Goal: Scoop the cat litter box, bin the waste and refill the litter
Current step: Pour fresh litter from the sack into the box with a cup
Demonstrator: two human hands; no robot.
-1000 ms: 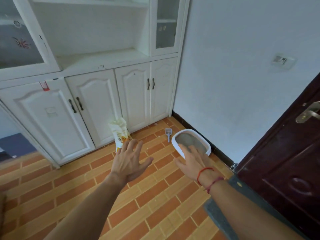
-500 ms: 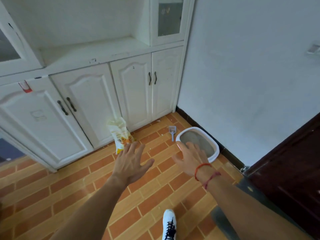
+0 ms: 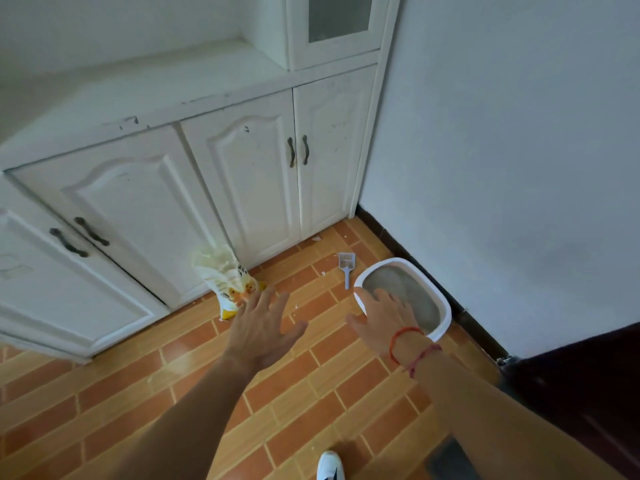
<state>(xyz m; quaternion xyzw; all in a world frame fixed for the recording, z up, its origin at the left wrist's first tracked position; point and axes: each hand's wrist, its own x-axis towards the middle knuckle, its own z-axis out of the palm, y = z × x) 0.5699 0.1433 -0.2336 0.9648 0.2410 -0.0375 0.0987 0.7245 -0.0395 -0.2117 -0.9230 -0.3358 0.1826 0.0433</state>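
A white litter box (image 3: 446, 315) with grey litter inside sits on the tiled floor against the right wall. A small grey-blue scoop (image 3: 347, 266) lies on the floor just left of the box. A yellow-and-white litter bag (image 3: 227, 277) stands against the cabinet doors. My left hand (image 3: 263, 327) is stretched forward with fingers spread, holding nothing, just below the bag. My right hand (image 3: 384, 318), with red string bands at the wrist, is also open and overlaps the near rim of the box in view.
White cabinets (image 3: 242, 188) with dark handles line the back. A white wall (image 3: 502, 168) with a dark skirting runs on the right, and a dark door (image 3: 588, 393) is at the lower right. My white shoe (image 3: 330, 465) shows at the bottom on the orange floor.
The view has moved closer to the floor corner and tilted down. Both open hands have stayed stretched forward, and the litter box, scoop and bag appear larger.
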